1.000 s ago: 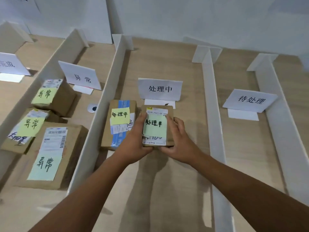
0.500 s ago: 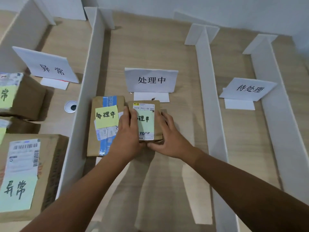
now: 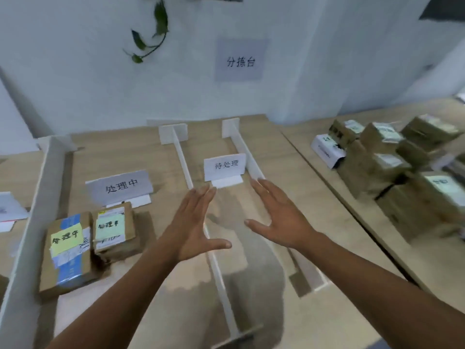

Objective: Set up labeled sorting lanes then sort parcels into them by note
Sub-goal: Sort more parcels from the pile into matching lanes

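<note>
Your left hand (image 3: 193, 227) and your right hand (image 3: 279, 217) are both spread wide, palms facing each other, and they hold nothing. They hover above the desk (image 3: 289, 172), over the lane with the sign 待处理 (image 3: 224, 167), with a thin white divider (image 3: 191, 182) passing under the left one. In the lane to the left, in front of the sign 处理中 (image 3: 119, 187), two parcels lie side by side and touch each other. The small parcel (image 3: 114, 229) carries a pale green note, and the long parcel (image 3: 66, 253) carries a yellow note and blue tape. A tall white divider (image 3: 32, 217) closes this lane on its left side. At the far right, on another desk, a pile of parcels (image 3: 402, 167) stands, blurred.
</note>
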Demonstrator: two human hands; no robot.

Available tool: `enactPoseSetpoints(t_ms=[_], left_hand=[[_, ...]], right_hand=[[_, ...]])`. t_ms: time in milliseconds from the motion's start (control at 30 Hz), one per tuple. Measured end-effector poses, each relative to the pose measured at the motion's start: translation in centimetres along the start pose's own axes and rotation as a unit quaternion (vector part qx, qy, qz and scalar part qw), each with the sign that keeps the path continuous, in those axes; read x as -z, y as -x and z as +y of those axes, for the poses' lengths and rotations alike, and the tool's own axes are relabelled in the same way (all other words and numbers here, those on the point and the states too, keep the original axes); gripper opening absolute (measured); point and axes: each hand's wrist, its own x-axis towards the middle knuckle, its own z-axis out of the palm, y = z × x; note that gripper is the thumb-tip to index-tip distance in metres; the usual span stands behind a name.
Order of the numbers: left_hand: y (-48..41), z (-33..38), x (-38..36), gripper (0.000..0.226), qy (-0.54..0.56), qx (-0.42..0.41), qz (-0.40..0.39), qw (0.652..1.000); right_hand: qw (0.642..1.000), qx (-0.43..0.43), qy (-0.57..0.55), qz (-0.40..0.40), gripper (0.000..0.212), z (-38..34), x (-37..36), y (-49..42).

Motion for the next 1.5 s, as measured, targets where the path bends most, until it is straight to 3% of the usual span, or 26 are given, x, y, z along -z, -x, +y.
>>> enactPoseSetpoints(t_ms=[333, 567, 767, 1033, 1267, 1500], left_hand=[[-5.7, 33.9, -23.7, 0.133, 0.024, -0.182, -0.088, 0.979], [-7.9, 49.8, -37.1, 0.135, 0.052, -0.222, -0.169, 0.959], [-14.2, 56.8, -47.6, 0.13, 0.07, -0.215, -0.185, 0.956], [-23.0, 64.4, -59.0, 0.129, 0.103, -0.142, -0.246, 0.953], [-27.6, 68.0, -67.0, 0.135, 0.128, -0.051, -0.245, 0.96], [-30.4, 70.1, -77.6, 0.151, 0.174, 0.022, -0.213, 0.961]], right_hand=[[0.976, -0.187, 0.07, 0.085, 0.088, 20.4, 18.1, 36.0], [0.954, -0.276, 0.079, 0.09, 0.086, 31.2, 24.7, 50.2], [0.939, -0.327, 0.073, 0.083, 0.086, 43.2, 27.6, 54.1], [0.937, -0.346, 0.05, -0.016, 0.088, 60.2, 32.3, 55.1], [0.953, -0.282, -0.031, -0.109, 0.098, 75.2, 33.4, 53.9], [0.949, -0.225, -0.074, -0.208, 0.124, 89.1, 30.7, 51.6]])
